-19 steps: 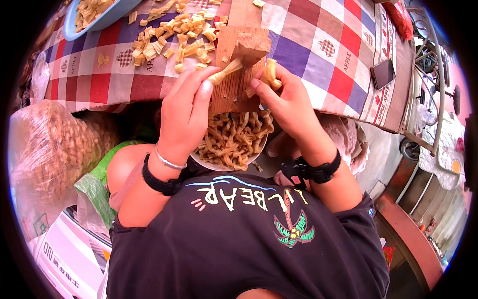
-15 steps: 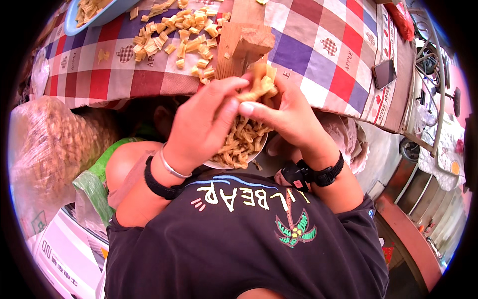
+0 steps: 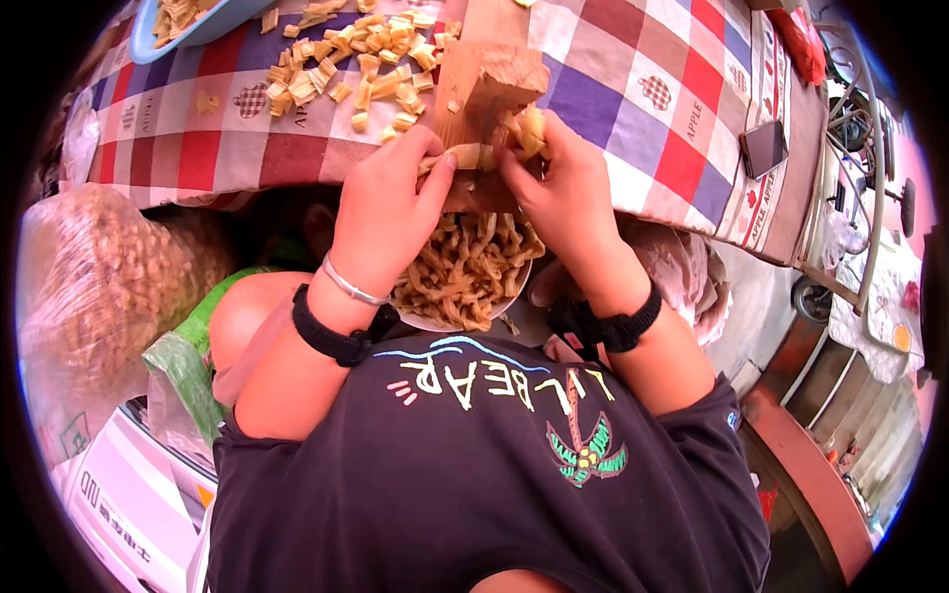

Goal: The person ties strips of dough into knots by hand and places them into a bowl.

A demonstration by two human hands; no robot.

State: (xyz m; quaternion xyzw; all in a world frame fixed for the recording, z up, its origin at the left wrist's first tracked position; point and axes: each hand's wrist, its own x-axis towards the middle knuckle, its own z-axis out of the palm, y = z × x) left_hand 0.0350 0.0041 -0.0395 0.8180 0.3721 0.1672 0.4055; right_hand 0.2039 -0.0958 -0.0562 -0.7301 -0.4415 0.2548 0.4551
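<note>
My left hand [image 3: 390,198] pinches one end of a pale yellow dried strip [image 3: 463,157] between thumb and fingers. My right hand [image 3: 565,188] is closed on a folded, yellowish part of a strip [image 3: 532,130]. Whether both hands hold one piece cannot be made out. The strip lies across the near end of a wooden board [image 3: 457,94], just under a wooden block [image 3: 512,77] fixed to it. Below my hands, a bowl [image 3: 427,324] in my lap is heaped with brownish dried strips [image 3: 465,272].
Short cut pieces [image 3: 381,64] lie scattered left of the board on the checked tablecloth [image 3: 593,99]. A blue basin [image 3: 148,44] with more pieces stands at the far left. A phone [image 3: 764,148] rests at the right. A big clear bag [image 3: 109,287] stands left.
My hands have drawn apart from over the bowl and moved up to the board, bringing the strip beneath the wooden block. More of the bowl's contents shows.
</note>
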